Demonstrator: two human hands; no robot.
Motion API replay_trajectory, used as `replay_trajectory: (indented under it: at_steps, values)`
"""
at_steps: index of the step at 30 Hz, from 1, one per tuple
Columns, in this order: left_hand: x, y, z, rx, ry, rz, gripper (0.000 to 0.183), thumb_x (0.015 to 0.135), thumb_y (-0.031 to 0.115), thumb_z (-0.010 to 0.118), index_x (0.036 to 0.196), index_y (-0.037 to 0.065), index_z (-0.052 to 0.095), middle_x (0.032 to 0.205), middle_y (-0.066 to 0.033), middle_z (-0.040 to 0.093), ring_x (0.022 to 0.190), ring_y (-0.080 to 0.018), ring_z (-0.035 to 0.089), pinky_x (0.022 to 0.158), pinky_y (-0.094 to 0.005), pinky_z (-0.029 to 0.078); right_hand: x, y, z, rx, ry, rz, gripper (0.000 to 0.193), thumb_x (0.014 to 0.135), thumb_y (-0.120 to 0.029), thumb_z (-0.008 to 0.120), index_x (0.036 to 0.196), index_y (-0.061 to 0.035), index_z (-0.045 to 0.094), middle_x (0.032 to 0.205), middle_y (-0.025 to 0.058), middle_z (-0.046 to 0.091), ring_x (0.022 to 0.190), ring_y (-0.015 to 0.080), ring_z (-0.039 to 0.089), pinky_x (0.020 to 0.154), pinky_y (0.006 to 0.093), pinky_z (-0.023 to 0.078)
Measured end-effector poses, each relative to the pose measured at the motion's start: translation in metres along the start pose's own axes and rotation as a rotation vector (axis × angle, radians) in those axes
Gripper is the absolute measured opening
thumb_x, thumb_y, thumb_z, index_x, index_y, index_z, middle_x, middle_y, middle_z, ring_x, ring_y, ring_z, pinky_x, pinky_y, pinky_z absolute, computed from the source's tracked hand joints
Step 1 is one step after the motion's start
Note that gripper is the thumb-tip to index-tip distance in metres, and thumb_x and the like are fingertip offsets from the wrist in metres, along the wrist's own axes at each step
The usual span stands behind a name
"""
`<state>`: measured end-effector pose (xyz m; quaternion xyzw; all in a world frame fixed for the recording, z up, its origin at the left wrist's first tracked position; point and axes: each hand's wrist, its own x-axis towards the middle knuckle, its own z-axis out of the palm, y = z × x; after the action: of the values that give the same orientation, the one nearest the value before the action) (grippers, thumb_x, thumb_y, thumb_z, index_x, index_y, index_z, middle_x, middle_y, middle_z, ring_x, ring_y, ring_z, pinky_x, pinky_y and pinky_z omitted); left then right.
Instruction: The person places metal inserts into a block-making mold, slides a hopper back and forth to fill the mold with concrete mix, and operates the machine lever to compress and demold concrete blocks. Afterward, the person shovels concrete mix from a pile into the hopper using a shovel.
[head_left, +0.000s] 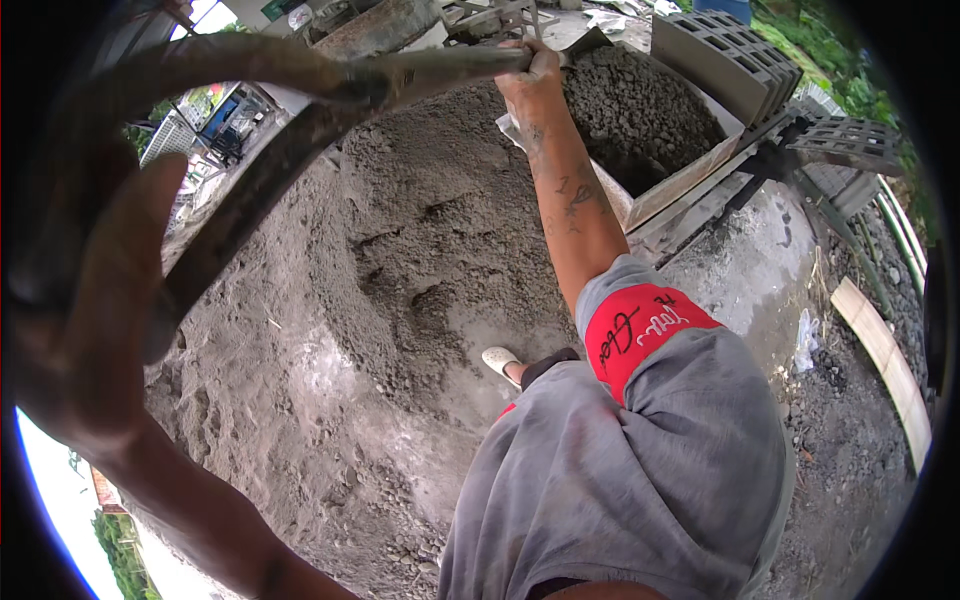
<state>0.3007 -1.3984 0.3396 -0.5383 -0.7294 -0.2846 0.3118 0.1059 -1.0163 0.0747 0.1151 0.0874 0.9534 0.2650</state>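
A shovel (430, 78) with a dark D-shaped handle stretches across the upper left, close to the camera. My left hand (110, 300), dark and blurred, is closed on the grip of that handle. At full reach, my right hand (530, 75) is wrapped round the shaft. The blade is hidden beyond my right hand. Beside my right forearm stands an open box (685, 172) heaped with damp grey mix (640, 105). A wide pile of grey sand-like mix (430, 230) spreads over the ground below the shaft, with gouges in its surface.
Grey hollow blocks (725, 60) stand in a row behind the box, near a slatted piece (850, 140) at the right. A pale curved board (885, 370) lies on gravel at the far right. My foot in a light clog (500, 365) stands at the pile's edge.
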Motion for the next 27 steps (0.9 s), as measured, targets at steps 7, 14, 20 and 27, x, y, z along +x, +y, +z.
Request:
replay_trajectory:
  at_steps: [7,14,20,27]
  values:
    - [-0.375,0.006,-0.026,0.339,0.732,-0.702,0.032,0.068,0.010,0.060,0.096,-0.004,0.056,0.093,-0.0142,0.053,0.066,-0.0196,0.053,0.060,-0.0354,0.049,-0.177,0.226,-0.015,-0.479,0.232,0.396,0.018,0.078,-0.006,0.063,0.079,-0.0078,0.046,0.061,0.0016,0.047,0.049,0.0125,0.047,0.047,0.0283,0.046]
    - [-0.509,0.108,0.183,-0.239,1.620,-1.786,0.024,0.069,-0.003,0.056,0.092,-0.004,0.052,0.060,-0.0071,0.051,0.043,-0.0144,0.045,0.043,-0.0276,0.040,-0.294,0.290,-0.331,-1.084,0.562,1.234,0.022,0.081,-0.013,0.062,0.067,-0.0082,0.045,0.053,0.0032,0.045,0.043,0.0167,0.047,0.041,0.0322,0.042]
    - [-0.549,0.290,0.251,0.448,1.892,-2.397,0.013,0.067,-0.004,0.056,0.077,0.000,0.048,0.053,-0.0051,0.044,0.037,-0.0135,0.039,0.034,-0.0289,0.036,-0.604,0.153,-0.508,-1.580,1.059,1.969,0.042,0.073,-0.043,0.071,0.066,-0.0070,0.050,0.051,0.0067,0.048,0.040,0.0196,0.049,0.039,0.0346,0.040]
    - [-0.634,0.253,0.245,0.633,1.800,-2.776,0.015,0.069,-0.006,0.050,0.081,0.001,0.044,0.056,-0.0040,0.043,0.038,-0.0136,0.040,0.033,-0.0264,0.032,-0.650,0.153,-0.592,-1.685,1.396,1.921,0.019,0.080,-0.015,0.063,0.080,-0.0015,0.050,0.057,0.0081,0.049,0.044,0.0204,0.050,0.041,0.0356,0.044]
